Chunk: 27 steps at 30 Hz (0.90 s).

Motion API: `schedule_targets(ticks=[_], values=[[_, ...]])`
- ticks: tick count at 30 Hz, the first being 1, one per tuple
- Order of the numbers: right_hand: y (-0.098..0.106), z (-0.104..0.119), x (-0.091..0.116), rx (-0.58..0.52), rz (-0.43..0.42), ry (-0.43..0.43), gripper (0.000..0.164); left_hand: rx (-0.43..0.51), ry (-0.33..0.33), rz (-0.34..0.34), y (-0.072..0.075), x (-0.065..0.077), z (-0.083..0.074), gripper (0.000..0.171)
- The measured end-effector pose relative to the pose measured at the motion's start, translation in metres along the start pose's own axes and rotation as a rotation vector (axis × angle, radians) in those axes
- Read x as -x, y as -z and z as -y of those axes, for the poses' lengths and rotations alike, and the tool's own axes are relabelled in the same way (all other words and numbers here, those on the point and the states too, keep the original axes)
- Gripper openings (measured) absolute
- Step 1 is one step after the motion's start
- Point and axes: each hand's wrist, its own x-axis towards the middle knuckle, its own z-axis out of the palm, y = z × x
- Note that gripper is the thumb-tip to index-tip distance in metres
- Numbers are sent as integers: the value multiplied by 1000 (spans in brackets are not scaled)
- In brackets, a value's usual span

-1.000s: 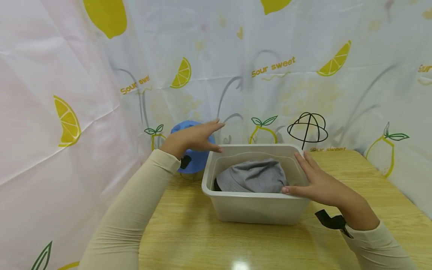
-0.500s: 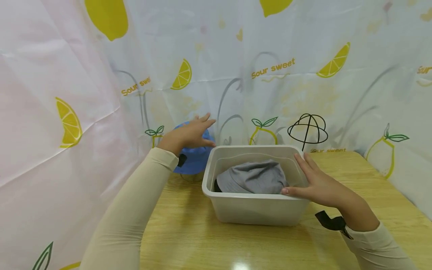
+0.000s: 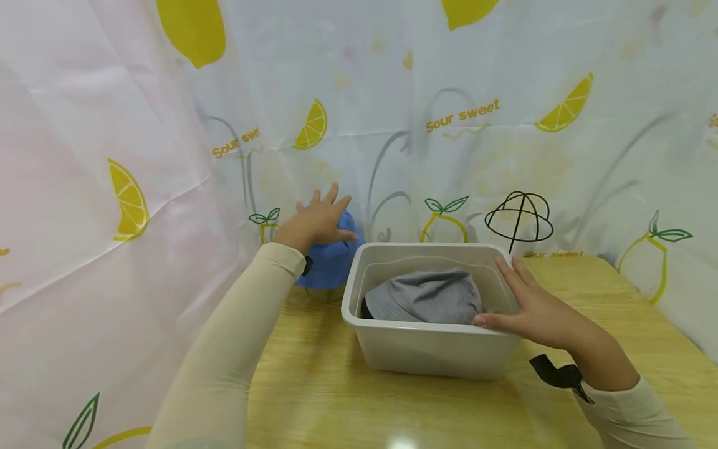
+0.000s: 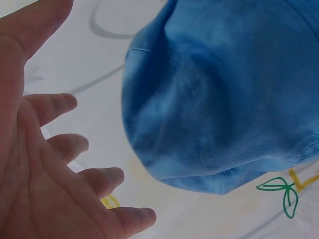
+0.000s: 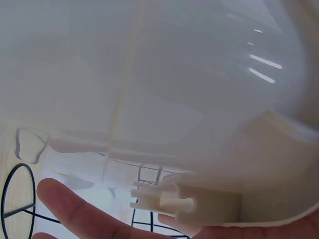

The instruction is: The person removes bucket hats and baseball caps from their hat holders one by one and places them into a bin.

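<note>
A blue hat [image 3: 331,268] is perched on a thin wire stand, left of a white plastic bin [image 3: 432,352]. My left hand [image 3: 316,224] hovers at the hat with fingers spread. In the left wrist view a gap shows between the left hand [image 4: 55,164] and the blue hat [image 4: 214,99]. Inside the bin lies a crumpled grey hat [image 3: 429,296]. My right hand [image 3: 538,315] rests at the bin's right end, thumb on the front rim and fingers straight along the side. The right wrist view shows the bin's glossy wall [image 5: 174,74] above the right fingers [image 5: 82,214].
Behind the bin's right corner stands a black wire hat stand [image 3: 518,218]. Everything sits on a wooden table [image 3: 320,380]. A white curtain [image 3: 376,81] printed with lemons encloses the back and left side.
My left hand has moved left, away from the bin's left rim to the blue hat, and its fingers have spread. The right hand stays at the bin. The head view has shifted slightly.
</note>
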Motion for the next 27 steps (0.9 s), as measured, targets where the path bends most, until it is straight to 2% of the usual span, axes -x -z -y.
schedule_targets(ticks=[4, 10, 19, 27], values=[[2, 0, 1, -8, -1, -8, 118, -27, 40, -36, -3, -5, 1, 101], [1, 1, 1, -5, -4, -7, 118, -26, 96, -54, -8, -10, 6, 106], [-2, 0, 1, 5, -10, 0, 118, 14, 136, -78, -20, -15, 15, 111], [-1, -1, 1, 8, -22, -4, 119, 37, 164, -94, -25, -21, 18, 113]])
